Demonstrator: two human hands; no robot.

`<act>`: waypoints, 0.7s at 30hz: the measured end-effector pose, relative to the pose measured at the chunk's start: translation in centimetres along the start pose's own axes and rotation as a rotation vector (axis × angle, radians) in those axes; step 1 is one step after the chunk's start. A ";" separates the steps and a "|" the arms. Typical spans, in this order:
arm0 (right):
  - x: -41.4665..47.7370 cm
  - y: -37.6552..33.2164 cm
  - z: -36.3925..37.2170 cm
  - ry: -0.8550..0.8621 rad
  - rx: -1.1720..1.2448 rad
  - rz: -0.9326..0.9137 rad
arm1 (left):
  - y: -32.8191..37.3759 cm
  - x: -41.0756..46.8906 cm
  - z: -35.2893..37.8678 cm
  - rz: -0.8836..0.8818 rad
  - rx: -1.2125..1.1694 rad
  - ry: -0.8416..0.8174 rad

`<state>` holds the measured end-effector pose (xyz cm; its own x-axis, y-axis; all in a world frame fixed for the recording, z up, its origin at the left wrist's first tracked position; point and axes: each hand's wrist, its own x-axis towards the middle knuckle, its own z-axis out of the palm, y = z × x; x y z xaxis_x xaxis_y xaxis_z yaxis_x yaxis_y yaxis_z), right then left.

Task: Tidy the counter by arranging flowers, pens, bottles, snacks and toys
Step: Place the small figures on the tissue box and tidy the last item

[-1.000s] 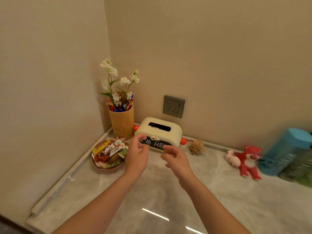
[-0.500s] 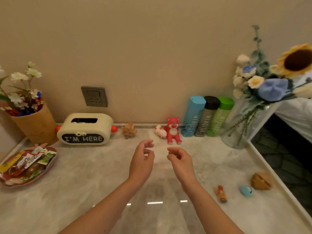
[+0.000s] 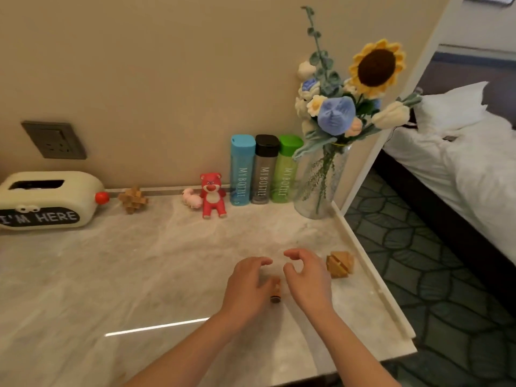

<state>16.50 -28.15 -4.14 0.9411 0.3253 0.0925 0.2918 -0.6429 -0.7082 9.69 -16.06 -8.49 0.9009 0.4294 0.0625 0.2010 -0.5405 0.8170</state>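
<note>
Both hands are seen low in the frame, right of centre, above the pale marbled stone surface [image 3: 117, 263]. The left hand [image 3: 247, 286] is held with fingers [image 3: 262, 262] loosely curled and nothing gripped; the right hand [image 3: 307, 277] is likewise cupped, thumb and fingers parted, nothing held. Between the two hands a small orange figurine with a dark base [image 3: 275, 291] is seen lying on the surface, just beside the left hand; whether it is touched cannot be told. A tan wooden faceted puzzle ball [image 3: 340, 264] sits just right of the right hand, near the surface's right edge. Along the back wall, centre frame, a red plush bear [image 3: 212, 194] is seated beside a small pink toy [image 3: 192, 198]. Next to the bear, three tall bottles are lined up: blue [image 3: 242, 170], grey [image 3: 265, 169], green [image 3: 287, 169]. At the far right of the row, a clear glass vase of knitted flowers [image 3: 321, 185] is stood.
</note>
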 end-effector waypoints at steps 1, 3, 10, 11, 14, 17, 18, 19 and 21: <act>-0.1 0.8 -0.5 -0.008 -0.058 -0.004 | 0.1 -0.3 0.9 0.021 0.054 0.018; -0.2 2.4 -1.0 -0.041 -0.153 -0.018 | 0.1 -0.9 2.5 0.050 0.168 0.046; -0.8 6.6 -1.3 -0.163 -0.368 -0.217 | -0.5 -1.6 5.5 0.001 0.549 0.062; -0.8 6.9 -1.2 -0.160 -0.376 -0.246 | -0.5 -1.6 5.6 0.003 0.578 0.067; -0.6 7.4 -0.8 -0.159 -0.302 -0.299 | -0.6 -1.8 5.7 0.027 0.572 0.091; 0.1 7.1 -0.9 -0.178 -0.090 -0.230 | -0.5 -2.1 5.6 0.091 0.529 0.097; 0.4 6.8 -0.9 -0.200 -0.021 -0.184 | -0.4 -2.2 5.6 0.103 0.487 0.116; 0.7 6.4 -0.9 -0.226 0.033 -0.142 | -0.3 -2.3 5.5 0.105 0.428 0.142; 1.0 5.4 -0.7 -0.274 0.152 -0.055 | -0.2 -2.4 5.3 0.084 0.305 0.187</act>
<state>19.11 -31.77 -7.42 0.8375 0.5447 -0.0444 0.2923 -0.5150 -0.8058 9.52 -20.82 -11.79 0.8392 0.4835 0.2489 0.2597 -0.7584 0.5978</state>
